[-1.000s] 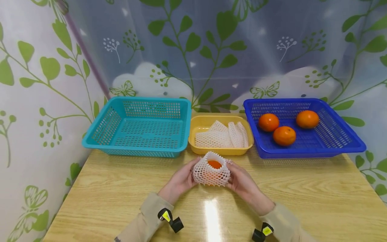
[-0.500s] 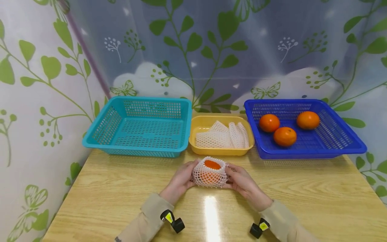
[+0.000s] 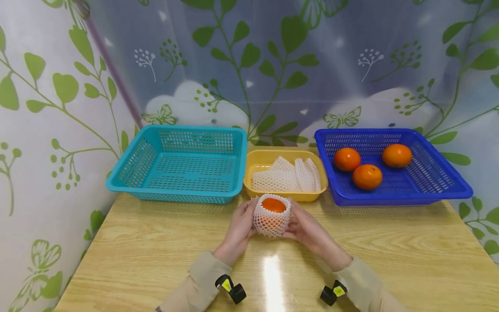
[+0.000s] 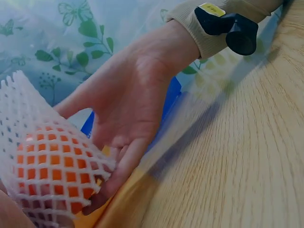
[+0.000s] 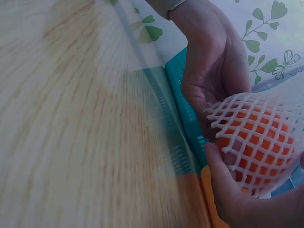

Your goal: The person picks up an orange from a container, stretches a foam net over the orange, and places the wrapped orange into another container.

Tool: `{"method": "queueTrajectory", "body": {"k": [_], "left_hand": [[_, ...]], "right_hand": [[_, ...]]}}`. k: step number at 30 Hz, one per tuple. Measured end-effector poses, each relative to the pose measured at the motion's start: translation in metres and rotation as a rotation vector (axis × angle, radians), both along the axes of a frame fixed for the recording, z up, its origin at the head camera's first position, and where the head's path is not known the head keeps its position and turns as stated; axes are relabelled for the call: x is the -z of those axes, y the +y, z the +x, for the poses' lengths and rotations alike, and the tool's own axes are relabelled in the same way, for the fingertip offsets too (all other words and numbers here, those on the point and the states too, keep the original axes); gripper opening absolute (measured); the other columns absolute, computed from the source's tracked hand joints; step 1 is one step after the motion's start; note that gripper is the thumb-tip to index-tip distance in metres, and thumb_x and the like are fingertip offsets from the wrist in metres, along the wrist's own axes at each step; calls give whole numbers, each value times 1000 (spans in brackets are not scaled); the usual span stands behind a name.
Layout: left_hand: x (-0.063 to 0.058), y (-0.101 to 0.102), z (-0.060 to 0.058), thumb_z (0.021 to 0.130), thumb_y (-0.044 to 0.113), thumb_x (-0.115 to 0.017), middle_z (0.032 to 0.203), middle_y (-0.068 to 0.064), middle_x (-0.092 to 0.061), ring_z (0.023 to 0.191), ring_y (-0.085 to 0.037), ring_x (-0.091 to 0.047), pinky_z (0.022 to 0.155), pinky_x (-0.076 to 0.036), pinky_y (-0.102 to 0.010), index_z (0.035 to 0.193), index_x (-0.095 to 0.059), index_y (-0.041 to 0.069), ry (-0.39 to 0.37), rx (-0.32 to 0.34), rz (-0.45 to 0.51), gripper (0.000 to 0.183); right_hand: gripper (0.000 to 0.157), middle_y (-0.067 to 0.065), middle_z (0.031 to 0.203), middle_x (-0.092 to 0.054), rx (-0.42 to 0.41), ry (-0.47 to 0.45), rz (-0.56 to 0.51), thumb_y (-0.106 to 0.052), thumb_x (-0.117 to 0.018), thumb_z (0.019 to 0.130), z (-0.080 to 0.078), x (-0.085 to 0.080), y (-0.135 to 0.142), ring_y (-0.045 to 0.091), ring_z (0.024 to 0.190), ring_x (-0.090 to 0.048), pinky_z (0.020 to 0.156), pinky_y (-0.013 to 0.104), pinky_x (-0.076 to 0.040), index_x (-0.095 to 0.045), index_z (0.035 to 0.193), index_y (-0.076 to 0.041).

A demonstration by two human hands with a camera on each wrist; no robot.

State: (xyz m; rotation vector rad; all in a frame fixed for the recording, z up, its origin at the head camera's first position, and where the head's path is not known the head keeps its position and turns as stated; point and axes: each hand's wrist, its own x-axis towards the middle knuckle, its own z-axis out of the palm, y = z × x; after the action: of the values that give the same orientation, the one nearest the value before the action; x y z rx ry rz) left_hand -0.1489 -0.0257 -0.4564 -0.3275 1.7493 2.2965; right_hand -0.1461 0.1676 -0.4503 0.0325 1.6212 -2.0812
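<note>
Between both hands, in front of the yellow tray, an orange mandarin [image 3: 274,205] sits inside a white foam net sleeve [image 3: 271,224]. The sleeve's upper mouth stands wide and bares the fruit's top. My left hand [image 3: 240,225] grips the netted fruit from its left side; my right hand [image 3: 308,229] holds it from the right. In the left wrist view the right hand's fingers [image 4: 124,167] curl under the sleeve's lower edge. The right wrist view shows the mesh [image 5: 259,142] stretched over the mandarin, with fingers at both sides.
Behind the hands, the yellow tray [image 3: 280,196] holds several flat foam net sleeves [image 3: 274,180]. A teal basket [image 3: 175,195] stands at left. At right, a blue basket [image 3: 401,197] contains three mandarins [image 3: 367,177]. Patterned curtain [image 3: 249,86] hangs behind the wooden table [image 3: 156,234].
The netted mandarin has risen slightly toward the yellow tray after dipping lower half a second ago. The left hand has moved right, and the sleeve looks narrower, with more orange showing at its mouth.
</note>
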Motion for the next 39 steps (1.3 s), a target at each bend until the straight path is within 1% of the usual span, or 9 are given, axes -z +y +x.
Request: {"method": "queueTrajectory", "body": {"k": [3,8,14,19,23,25,27,32,39], "left_hand": [[-2,3,0,107,40,-50,116,-14,-64,95,-18,-59,73,-52,-26,129,-59,1,18,-34,-37,46],[-1,5,-1,106,42,-50,113,-11,-66,98,-18,-58,79,-49,-26,122,-63,2,49,-64,-61,45],[0,5,-2,105,39,-55,117,-7,-68,104,-14,-58,87,-49,-25,128,-65,0,49,-42,5,46],[-3,3,-1,106,36,-53,97,4,-69,81,-6,-56,69,-45,-20,129,-65,3,11,23,48,42],[-6,2,-1,107,37,-47,87,6,-63,72,-6,-51,64,-43,-20,131,-63,3,-26,85,88,44],[-6,2,-1,108,41,-42,91,3,-62,76,-9,-52,67,-44,-22,136,-60,4,-39,113,124,49],[-7,3,-2,109,48,-36,107,-3,-64,87,-12,-55,71,-47,-24,144,-53,6,-46,145,165,58],[-9,3,-2,102,68,-30,141,-12,-53,112,-19,-56,83,-49,-29,152,-41,10,-46,229,254,77],[-11,4,-2,99,59,-42,127,-4,-57,107,-17,-57,85,-51,-30,139,-47,13,-79,256,365,62]], "right_hand": [[65,5,112,-72,-44,20,-51,-38,-37,111,0,-2,0,17,96,-70,90,36,-58,-14,159,0],[64,6,116,-71,-63,20,-84,-41,-38,110,2,-2,-1,18,102,-69,91,35,-57,-28,153,5],[64,5,122,-62,-115,41,-133,-42,-36,109,5,-6,-3,18,108,-63,93,32,-55,-23,155,0],[52,1,122,-63,-137,75,-199,-42,-34,110,7,-9,-2,16,106,-63,90,30,-55,-33,149,-8],[58,-4,119,-65,-25,55,-174,-41,-38,110,8,-11,-4,14,104,-66,88,30,-56,-26,154,-6],[62,-5,115,-66,58,40,-138,-38,-41,109,8,-13,-5,12,101,-66,87,29,-56,-21,156,-2],[59,-7,112,-67,118,35,-113,-35,-45,109,8,-13,-5,10,99,-66,85,27,-55,-24,154,-1],[50,-8,109,-71,148,71,-99,-29,-49,108,9,-15,-6,6,98,-67,83,22,-55,-36,146,0],[28,-9,102,-72,188,81,-151,-17,-47,109,10,-15,-9,3,89,-67,76,20,-54,-46,134,-6]]}}
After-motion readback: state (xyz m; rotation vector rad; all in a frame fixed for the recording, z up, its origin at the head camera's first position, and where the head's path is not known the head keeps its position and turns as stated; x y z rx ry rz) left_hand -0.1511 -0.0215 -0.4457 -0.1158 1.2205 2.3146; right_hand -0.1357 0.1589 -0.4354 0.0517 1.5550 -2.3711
